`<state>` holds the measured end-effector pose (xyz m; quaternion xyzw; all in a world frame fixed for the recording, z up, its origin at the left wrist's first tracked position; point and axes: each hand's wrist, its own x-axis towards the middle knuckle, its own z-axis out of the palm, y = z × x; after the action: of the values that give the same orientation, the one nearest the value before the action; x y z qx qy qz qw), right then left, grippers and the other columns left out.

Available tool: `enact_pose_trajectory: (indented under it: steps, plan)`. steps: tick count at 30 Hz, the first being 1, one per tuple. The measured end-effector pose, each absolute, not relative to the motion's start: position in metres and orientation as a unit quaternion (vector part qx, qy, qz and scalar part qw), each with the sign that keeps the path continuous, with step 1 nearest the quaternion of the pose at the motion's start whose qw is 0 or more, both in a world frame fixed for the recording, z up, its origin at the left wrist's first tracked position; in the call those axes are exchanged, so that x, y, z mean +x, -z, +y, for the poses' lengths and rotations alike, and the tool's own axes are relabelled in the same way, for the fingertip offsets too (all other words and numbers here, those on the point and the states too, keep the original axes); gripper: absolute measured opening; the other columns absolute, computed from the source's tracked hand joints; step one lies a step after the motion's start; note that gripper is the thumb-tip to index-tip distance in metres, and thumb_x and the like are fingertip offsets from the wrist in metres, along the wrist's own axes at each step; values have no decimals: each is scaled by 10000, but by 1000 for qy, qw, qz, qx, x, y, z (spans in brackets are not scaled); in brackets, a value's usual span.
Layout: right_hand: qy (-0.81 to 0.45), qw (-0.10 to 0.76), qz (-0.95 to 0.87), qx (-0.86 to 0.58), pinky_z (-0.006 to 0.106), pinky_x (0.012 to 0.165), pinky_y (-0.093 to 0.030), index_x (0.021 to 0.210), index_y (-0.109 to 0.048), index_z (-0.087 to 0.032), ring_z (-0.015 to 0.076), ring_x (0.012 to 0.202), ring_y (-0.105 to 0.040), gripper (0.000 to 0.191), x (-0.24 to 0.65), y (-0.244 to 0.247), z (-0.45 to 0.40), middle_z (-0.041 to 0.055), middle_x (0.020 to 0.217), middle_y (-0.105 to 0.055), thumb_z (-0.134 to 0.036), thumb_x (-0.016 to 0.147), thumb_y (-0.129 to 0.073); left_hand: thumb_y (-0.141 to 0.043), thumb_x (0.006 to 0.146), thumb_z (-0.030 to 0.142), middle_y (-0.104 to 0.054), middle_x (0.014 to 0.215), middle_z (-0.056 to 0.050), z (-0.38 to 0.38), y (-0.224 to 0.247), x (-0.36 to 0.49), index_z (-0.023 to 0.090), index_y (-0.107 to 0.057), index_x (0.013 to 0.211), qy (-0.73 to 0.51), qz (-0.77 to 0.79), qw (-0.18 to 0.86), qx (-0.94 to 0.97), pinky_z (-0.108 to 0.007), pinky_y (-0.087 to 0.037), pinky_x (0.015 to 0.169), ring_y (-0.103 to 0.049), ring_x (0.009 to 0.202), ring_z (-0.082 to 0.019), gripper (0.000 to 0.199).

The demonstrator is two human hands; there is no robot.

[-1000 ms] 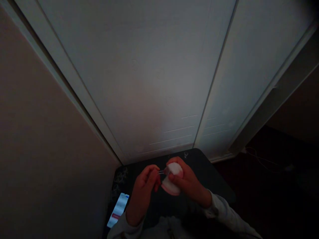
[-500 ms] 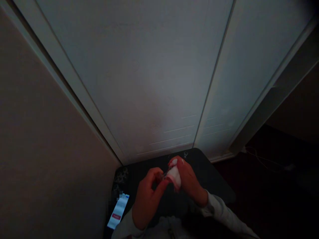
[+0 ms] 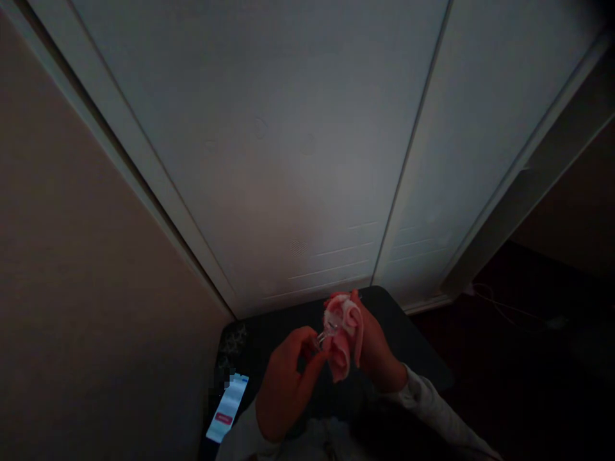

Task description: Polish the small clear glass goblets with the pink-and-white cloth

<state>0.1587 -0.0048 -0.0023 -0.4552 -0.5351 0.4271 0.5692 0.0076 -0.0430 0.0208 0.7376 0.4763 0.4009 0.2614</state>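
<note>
My left hand [image 3: 287,379] pinches a small clear, shiny object [image 3: 328,331] between thumb and fingertips. Its far end lies against a pink and white cloth [image 3: 342,358], and its exact kind is too dim to make out. Behind the cloth, my right hand [image 3: 378,352] is closed round it, with most of its fingers hidden. The cloth hangs in loose folds, with a pink flap pointing down. Both hands are held close together above a dark tabletop [image 3: 288,323].
A phone [image 3: 228,408] with a lit screen lies at the left edge. Behind it sits a cluster of small clear items [image 3: 234,338]. White panelled doors [image 3: 298,160] rise at the back, a wall [image 3: 96,288] stands left, and a pale cable [image 3: 509,308] runs along the floor at right.
The cloth has been opened out from a bunched shape, showing more of its pink folds. The clear object now shows between my left fingertips and the cloth.
</note>
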Motion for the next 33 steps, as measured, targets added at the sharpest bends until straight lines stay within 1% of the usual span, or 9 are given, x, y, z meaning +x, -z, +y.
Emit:
enact_pose_trajectory:
  steps: [4,7,10,13,15,19,22,27,33]
  plan:
    - [-490,602,-440,-451,295,565,-503,961,-584,-194,186,625,-602,521,155,4,-9,58,770,-633,-640,867,-333,-583,811,242,-652,746,-6,-41,-17,8,212,-621,894,-383,486,258,742,-266,-471,660,-592,672,-167,96]
    - [-472,600,-486,-425,292,603,-502,1075,-540,-194,177,672,-590,489,151,7,-15,59,851,-622,-606,867,-379,-597,795,215,-651,739,-4,-39,-18,9,207,-620,899,-379,488,264,740,-272,-469,661,-590,669,-170,106]
    - [-438,600,-539,-398,307,704,-506,1216,-436,-199,183,773,-602,508,151,9,-18,64,963,-612,-550,850,-460,-602,792,222,-656,745,-4,-39,-21,9,203,-620,914,-392,487,273,731,-275,-473,664,-595,672,-174,125]
    - [-431,578,-581,-378,286,653,-504,1277,-359,-229,162,720,-602,578,153,10,-19,60,1030,-597,-487,802,-566,-602,796,234,-660,747,-3,-40,-22,9,199,-616,929,-403,486,282,722,-275,-478,666,-599,669,-172,138]
    - [-427,568,-588,-385,271,613,-493,1236,-387,-232,149,677,-588,542,155,10,-19,48,989,-593,-435,784,-604,-604,801,240,-661,753,-2,-40,-23,9,200,-619,924,-401,490,281,721,-276,-480,671,-599,673,-171,131]
    - [-396,560,-589,-428,249,560,-445,1016,-494,-201,135,604,-532,290,155,9,-17,-11,736,-560,-371,798,-583,-624,792,248,-666,765,-4,-38,-21,9,204,-635,906,-385,496,270,730,-273,-480,670,-600,677,-171,123]
    - [-392,549,-588,-446,233,510,-395,874,-502,-203,119,540,-477,183,154,7,-15,-41,634,-510,-370,819,-553,-633,784,239,-669,763,-4,-37,-18,9,201,-639,909,-368,494,262,743,-273,-480,669,-600,671,-169,131]
    - [-408,554,-569,-449,228,481,-334,744,-477,-209,108,513,-406,211,152,10,-10,-59,580,-445,-397,832,-516,-605,810,215,-666,785,-2,-37,-16,9,196,-622,929,-346,487,252,761,-265,-476,685,-600,694,-163,122]
    - [-457,614,-475,-433,237,457,-305,660,-426,-221,107,501,-348,319,147,15,0,-64,574,-379,-476,848,-468,-631,807,217,-645,742,-9,-34,-11,10,173,-610,878,-321,470,220,792,-265,-463,646,-592,664,-163,86]
